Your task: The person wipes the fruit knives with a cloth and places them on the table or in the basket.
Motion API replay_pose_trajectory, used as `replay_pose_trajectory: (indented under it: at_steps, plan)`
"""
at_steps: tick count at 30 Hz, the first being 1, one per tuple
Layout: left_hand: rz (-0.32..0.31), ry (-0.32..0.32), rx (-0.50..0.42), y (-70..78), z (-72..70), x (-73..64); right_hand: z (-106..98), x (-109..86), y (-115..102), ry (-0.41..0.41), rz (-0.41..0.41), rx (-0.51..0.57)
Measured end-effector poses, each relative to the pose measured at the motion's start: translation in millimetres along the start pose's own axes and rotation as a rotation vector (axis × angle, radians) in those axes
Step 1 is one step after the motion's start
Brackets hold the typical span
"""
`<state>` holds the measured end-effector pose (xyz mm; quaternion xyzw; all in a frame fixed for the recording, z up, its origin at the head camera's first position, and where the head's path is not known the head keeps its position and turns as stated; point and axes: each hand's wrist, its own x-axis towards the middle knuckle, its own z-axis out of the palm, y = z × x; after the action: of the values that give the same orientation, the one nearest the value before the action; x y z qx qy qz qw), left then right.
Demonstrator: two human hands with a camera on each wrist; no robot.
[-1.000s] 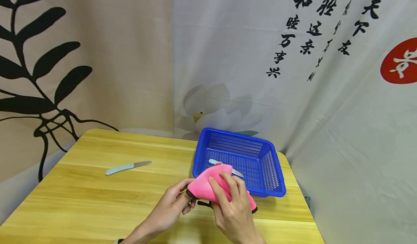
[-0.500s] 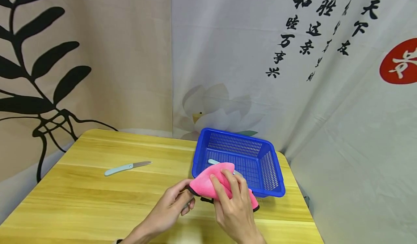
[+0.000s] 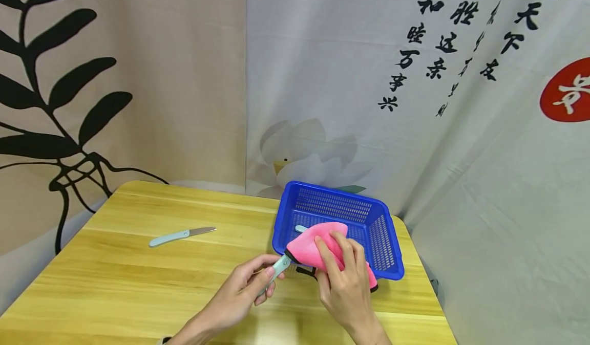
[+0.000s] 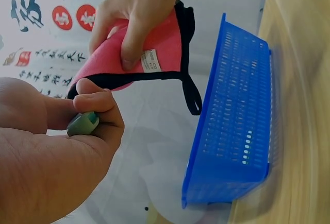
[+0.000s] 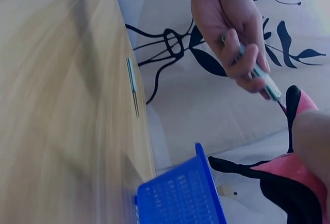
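My left hand [image 3: 246, 286] grips a knife [image 3: 278, 266] by its light-blue handle, the handle pointing up toward the right. A pink cloth [image 3: 313, 245] with black edging is folded over the blade, which is mostly hidden. My right hand [image 3: 343, 278] pinches that cloth from above, fingers curled on it, in front of the basket's near rim. In the left wrist view a white label [image 4: 150, 61] and a black hanging loop [image 4: 192, 98] show on the cloth. The right wrist view shows the knife's handle [image 5: 265, 82] in the left fingers, its front end close to the cloth.
A blue perforated basket [image 3: 396, 255] stands at the table's back right; another light-blue handle [image 3: 300, 229] shows inside, partly behind the cloth. A similar open knife [image 3: 182, 236] lies on the wooden table [image 3: 115, 288] at left. A printed curtain [image 3: 193, 79] hangs behind.
The cloth and my right hand have moved right and slightly up, away from my left hand. More of the knife's handle now shows between them. My left hand has barely moved.
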<state>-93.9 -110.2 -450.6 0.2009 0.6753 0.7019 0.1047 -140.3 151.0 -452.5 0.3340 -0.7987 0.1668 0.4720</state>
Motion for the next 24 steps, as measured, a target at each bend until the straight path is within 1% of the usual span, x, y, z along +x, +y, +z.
replay_pose_trajectory:
  at_steps: [7,11,14,18,22,24]
  plan:
    - [-0.019,-0.009,-0.027,1.5,0.7,1.3,-5,0.9,20,0.029,0.033,-0.026]
    - [-0.019,-0.005,-0.039,-0.1,0.3,1.5,-10,0.8,23,0.056,0.055,-0.028]
    - [-0.022,0.006,-0.039,-1.3,0.0,2.7,-12,2.1,17,0.089,0.032,-0.007]
    - [-0.012,0.014,-0.036,-2.4,0.7,5.4,-11,4.0,1,0.118,-0.042,0.019]
    - [0.038,0.007,-0.019,-5.9,3.6,10.1,-7,1.3,-14,0.117,-0.112,0.016]
    - [0.065,-0.001,-0.017,-7.8,5.3,12.3,-4,-1.3,-20,0.101,-0.129,0.007]
